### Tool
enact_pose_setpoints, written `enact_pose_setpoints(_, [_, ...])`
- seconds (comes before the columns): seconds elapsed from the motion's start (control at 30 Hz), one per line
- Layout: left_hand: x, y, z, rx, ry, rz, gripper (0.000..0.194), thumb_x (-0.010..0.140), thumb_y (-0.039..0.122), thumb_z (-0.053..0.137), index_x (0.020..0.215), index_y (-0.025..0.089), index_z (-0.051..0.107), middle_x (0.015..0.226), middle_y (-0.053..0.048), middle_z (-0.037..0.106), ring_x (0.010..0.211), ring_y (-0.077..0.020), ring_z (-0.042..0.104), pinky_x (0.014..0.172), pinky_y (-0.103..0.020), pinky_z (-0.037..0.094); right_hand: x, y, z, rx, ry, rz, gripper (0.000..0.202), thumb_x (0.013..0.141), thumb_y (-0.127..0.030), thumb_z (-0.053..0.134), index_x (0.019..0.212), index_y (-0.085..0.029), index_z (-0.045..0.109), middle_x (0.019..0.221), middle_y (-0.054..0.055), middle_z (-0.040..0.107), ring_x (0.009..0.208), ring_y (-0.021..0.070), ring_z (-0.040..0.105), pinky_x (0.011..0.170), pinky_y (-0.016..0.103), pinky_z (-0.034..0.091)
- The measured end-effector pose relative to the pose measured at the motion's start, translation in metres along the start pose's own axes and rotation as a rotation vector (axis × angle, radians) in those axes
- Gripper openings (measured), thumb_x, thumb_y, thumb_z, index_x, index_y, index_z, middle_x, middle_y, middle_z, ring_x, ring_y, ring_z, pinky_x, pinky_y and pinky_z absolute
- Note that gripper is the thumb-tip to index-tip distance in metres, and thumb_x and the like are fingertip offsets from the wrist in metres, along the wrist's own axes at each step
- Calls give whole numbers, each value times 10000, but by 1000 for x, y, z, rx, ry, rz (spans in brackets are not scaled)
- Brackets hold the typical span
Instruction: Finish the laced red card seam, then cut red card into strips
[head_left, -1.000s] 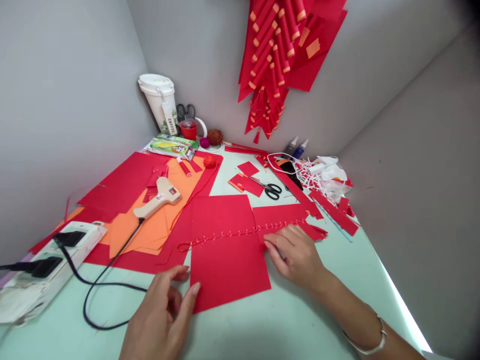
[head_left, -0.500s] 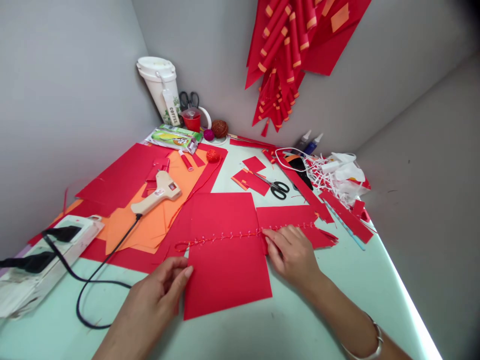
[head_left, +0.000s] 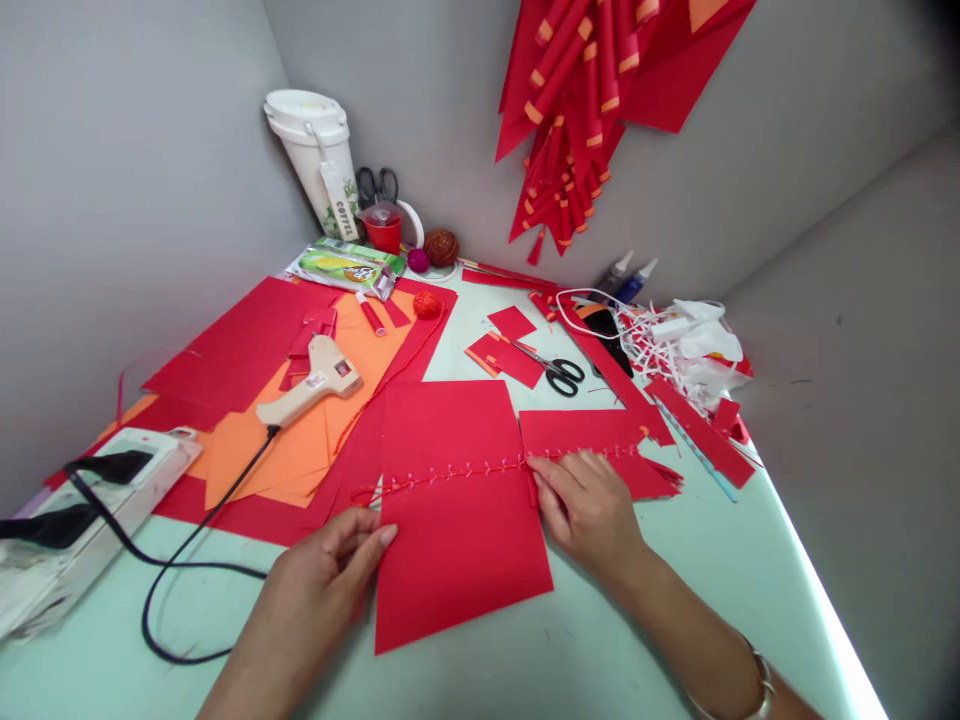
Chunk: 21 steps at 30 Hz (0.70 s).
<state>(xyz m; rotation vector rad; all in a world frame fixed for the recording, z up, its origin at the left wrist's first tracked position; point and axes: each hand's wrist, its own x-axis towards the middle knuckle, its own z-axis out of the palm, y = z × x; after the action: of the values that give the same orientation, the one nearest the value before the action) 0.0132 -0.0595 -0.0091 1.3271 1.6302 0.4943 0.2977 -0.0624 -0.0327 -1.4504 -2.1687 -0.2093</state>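
A square red paper sheet lies on the pale green table in front of me. A red string with small white glue dots runs across it and onto a second red sheet at the right. My left hand rests at the square sheet's left edge, fingertips touching the paper. My right hand presses flat on the string where the two sheets meet.
A cream glue gun lies on orange paper, its black cord running to a power strip at the left. Scissors, red scraps, glue bottles and white shreds sit behind. Red paper firecrackers hang on the wall.
My left hand has moved forward from the near table edge to the square sheet's left edge. The sheet has turned slightly. My right hand stays on the string.
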Motion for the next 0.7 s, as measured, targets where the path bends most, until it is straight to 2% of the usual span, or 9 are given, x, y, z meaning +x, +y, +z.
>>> enact_pose_setpoints(0.1, [0, -2, -1, -33, -101, -64, 460, 763, 659, 539, 811, 205, 599, 538, 63, 453, 482, -124, 383, 468, -232, 326, 0, -1, 0, 4, -9, 1, 235, 908, -152, 521, 1060, -125, 698, 704, 52, 581, 696, 197, 450, 654, 334, 356])
enact_pose_setpoints(0.2, [-2, 1, -2, -28, -105, -102, 496, 744, 700, 521, 786, 209, 577, 482, 81, 383, 465, -120, 346, 466, -231, 301, 0, -3, -1, 11, -14, 3, 220, 910, -170, 538, 1055, -126, 697, 724, 57, 601, 706, 198, 457, 662, 334, 361])
enact_pose_setpoints(0.37, [-1, 3, -4, 10, -112, -87, 507, 774, 712, 483, 806, 215, 578, 458, 81, 381, 472, -130, 378, 488, -234, 315, -1, -5, -1, 27, -15, 14, 211, 909, -225, 577, 1050, -116, 691, 748, 65, 619, 711, 198, 465, 679, 339, 376])
enact_pose_setpoints(0.53, [1, -1, -11, -22, -102, -51, 472, 794, 692, 501, 874, 234, 582, 589, 58, 473, 546, -139, 433, 515, -235, 344, -2, -5, -1, 41, -24, 17, 215, 908, -239, 584, 1056, -119, 684, 753, 64, 618, 714, 199, 464, 678, 339, 379])
enact_pose_setpoints(0.7, [1, 7, -12, -89, -50, -38, 413, 772, 644, 578, 893, 249, 585, 829, 14, 634, 767, -190, 563, 643, -252, 449, -4, -4, -1, 49, -12, 20, 214, 904, -217, 587, 1068, -112, 675, 760, 63, 617, 722, 195, 469, 679, 333, 381])
